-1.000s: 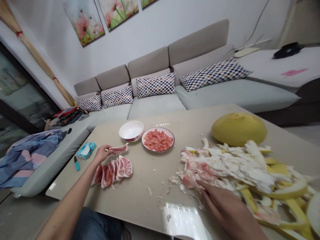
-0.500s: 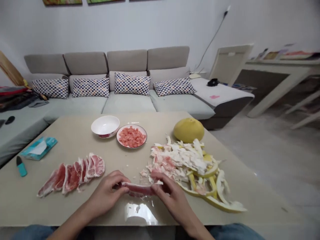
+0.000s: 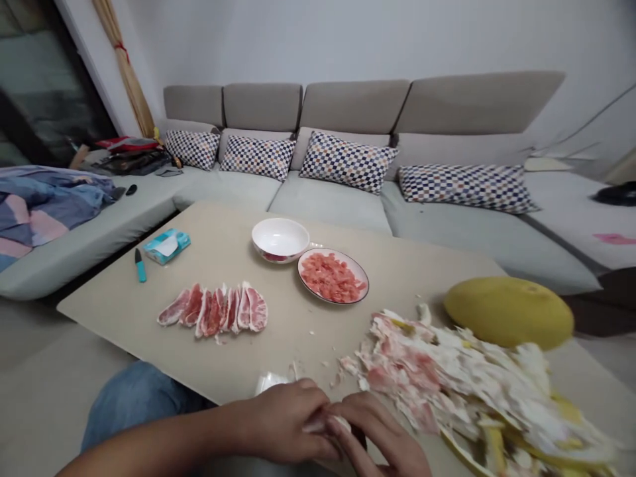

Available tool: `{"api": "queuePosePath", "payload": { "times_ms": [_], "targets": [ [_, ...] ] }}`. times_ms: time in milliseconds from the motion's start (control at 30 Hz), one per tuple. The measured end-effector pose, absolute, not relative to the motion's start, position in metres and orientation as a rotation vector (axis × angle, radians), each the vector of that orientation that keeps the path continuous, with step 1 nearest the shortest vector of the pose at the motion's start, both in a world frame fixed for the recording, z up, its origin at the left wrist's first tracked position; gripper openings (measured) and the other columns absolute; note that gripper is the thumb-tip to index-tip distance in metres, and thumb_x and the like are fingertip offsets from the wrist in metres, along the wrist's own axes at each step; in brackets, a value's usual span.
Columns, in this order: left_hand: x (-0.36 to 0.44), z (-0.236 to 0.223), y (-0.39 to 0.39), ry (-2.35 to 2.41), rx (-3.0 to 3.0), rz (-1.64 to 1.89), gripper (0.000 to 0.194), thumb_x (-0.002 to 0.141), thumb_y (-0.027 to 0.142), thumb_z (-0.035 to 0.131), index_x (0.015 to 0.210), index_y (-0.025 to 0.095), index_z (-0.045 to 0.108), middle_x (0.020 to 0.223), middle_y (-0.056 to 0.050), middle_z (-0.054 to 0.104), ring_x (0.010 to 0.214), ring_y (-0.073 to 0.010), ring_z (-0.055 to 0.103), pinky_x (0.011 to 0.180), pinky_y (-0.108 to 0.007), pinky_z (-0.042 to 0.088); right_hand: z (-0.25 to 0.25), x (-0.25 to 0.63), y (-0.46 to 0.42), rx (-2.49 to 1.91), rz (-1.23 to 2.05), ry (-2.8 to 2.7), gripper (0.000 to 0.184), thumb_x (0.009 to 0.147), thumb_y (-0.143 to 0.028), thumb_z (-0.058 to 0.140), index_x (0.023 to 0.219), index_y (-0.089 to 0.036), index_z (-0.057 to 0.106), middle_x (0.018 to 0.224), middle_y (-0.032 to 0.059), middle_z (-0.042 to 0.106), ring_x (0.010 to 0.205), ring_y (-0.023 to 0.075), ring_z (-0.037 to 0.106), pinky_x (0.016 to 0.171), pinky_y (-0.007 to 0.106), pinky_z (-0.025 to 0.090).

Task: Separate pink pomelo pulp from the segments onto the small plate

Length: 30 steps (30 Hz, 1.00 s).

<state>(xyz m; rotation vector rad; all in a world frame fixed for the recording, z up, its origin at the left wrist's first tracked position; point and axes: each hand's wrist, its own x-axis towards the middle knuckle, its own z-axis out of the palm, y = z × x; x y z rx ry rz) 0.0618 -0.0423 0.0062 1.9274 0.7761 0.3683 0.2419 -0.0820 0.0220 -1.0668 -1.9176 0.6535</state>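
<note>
Low at the front table edge, my left hand (image 3: 283,421) and my right hand (image 3: 382,437) meet, fingers closed around a pomelo segment (image 3: 317,422). Only a small bit of it shows between the fingers. More pomelo segments (image 3: 213,310), red with white membrane, stand in a row to the left. A plate (image 3: 362,291) with a dark rim holds a heap of red pulp pieces (image 3: 332,277). Touching or nearly touching it is a white bowl (image 3: 281,233). Beside my right hand lies a pile of peel and membrane scraps (image 3: 447,371).
A whole yellow pomelo (image 3: 509,311) sits behind the scraps at the right. A tissue pack (image 3: 169,246) and a small teal-handled knife (image 3: 140,266) lie at the table's far left. Beyond the table (image 3: 233,225) runs a sofa (image 3: 328,205) with patterned cushions.
The view has swung left, so things on the table appear further right. My hands have come together around the segment, which was stretched visibly between them before.
</note>
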Motion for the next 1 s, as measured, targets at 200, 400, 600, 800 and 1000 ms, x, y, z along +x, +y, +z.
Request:
{"api": "queuePosePath", "payload": {
  "times_ms": [200,400,600,800,1000],
  "targets": [
    [0.069,0.008,-0.046,0.752,1.917,0.410,0.026,0.085,0.043,0.057,0.098,0.022,0.064,0.091,-0.004,0.063,0.084,-0.0204,0.055,0.078,-0.029,0.042,0.017,0.249,-0.088,-1.227,0.960,-1.516,0.023,0.088,-0.035,0.058,0.072,-0.021,0.065,0.067,0.0025,0.059,0.059,0.0164,0.056,0.054,0.025,0.045],
    [0.076,0.004,-0.045,0.738,1.766,0.435,0.035,0.086,0.051,0.054,0.095,0.020,0.067,0.091,-0.004,0.063,0.081,-0.0191,0.054,0.075,-0.028,0.041,0.008,0.255,-0.085,-1.221,1.354,-1.122,0.034,0.086,-0.047,0.060,0.068,-0.017,0.057,0.054,-0.0045,0.043,0.050,0.0101,0.039,0.050,0.022,0.032],
    [0.077,0.000,-0.043,0.723,1.510,0.491,0.042,0.081,0.057,0.057,0.089,0.017,0.067,0.085,-0.003,0.060,0.074,-0.0161,0.053,0.066,-0.025,0.040,0.009,0.251,-0.084,-1.191,1.400,-0.930,0.038,0.082,-0.051,0.065,0.069,-0.017,0.057,0.046,-0.0062,0.041,0.046,0.0093,0.034,0.049,0.023,0.028],
    [0.072,-0.008,-0.041,0.667,1.069,0.473,0.048,0.084,0.058,0.054,0.099,0.012,0.058,0.082,-0.009,0.067,0.071,-0.0169,0.061,0.066,-0.028,0.046,0.016,0.292,-0.068,-1.268,1.015,-0.749,0.041,0.071,-0.058,0.071,0.069,-0.018,0.061,0.052,-0.0048,0.049,0.042,0.0075,0.033,0.043,0.022,0.028],
    [0.077,-0.006,-0.038,0.560,0.663,0.476,0.048,0.090,0.057,0.041,0.115,0.018,0.054,0.099,-0.008,0.060,0.075,-0.0227,0.069,0.065,-0.039,0.056,0.012,0.363,-0.060,-1.682,0.298,-0.980,0.035,0.078,-0.047,0.067,0.097,-0.018,0.072,0.086,0.0072,0.071,0.078,0.0221,0.064,0.070,0.033,0.050]
  ]
}}
